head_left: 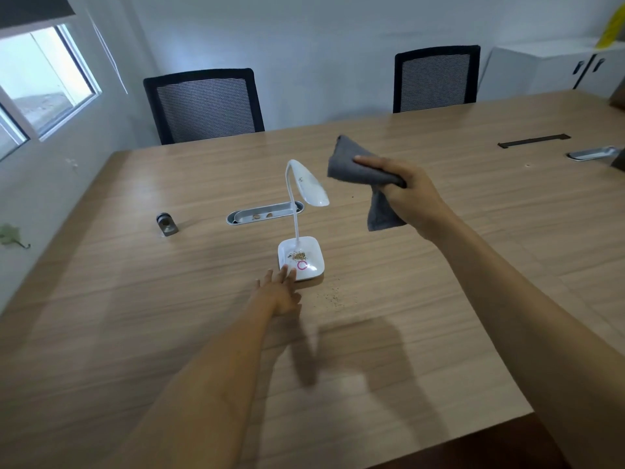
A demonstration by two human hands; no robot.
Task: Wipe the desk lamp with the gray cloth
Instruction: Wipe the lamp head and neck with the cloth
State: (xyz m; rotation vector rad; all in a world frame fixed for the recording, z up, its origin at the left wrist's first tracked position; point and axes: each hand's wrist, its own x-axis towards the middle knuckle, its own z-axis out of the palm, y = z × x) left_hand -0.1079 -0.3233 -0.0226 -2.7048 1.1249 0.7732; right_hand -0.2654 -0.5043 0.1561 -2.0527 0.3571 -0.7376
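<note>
My right hand [411,194] grips the gray cloth [367,174] bunched, held in the air just right of the lamp head [311,184] — a smooth white plastic blade tilting down toward me. The desk lamp [301,258] stands mid-table, well in from every edge. My left hand [280,292], fingers spread flat, touches its glossy crumb-strewn base — steadying it, I judge.

We see a wooden table [142,299] filling most of the frame. At its centre stands the white desk lamp [301,260], crumbs on its base, dark specks [333,296] scattered just right. A small metal fitting [166,224] lies centre left, beside a recessed cable tray [264,212].
</note>
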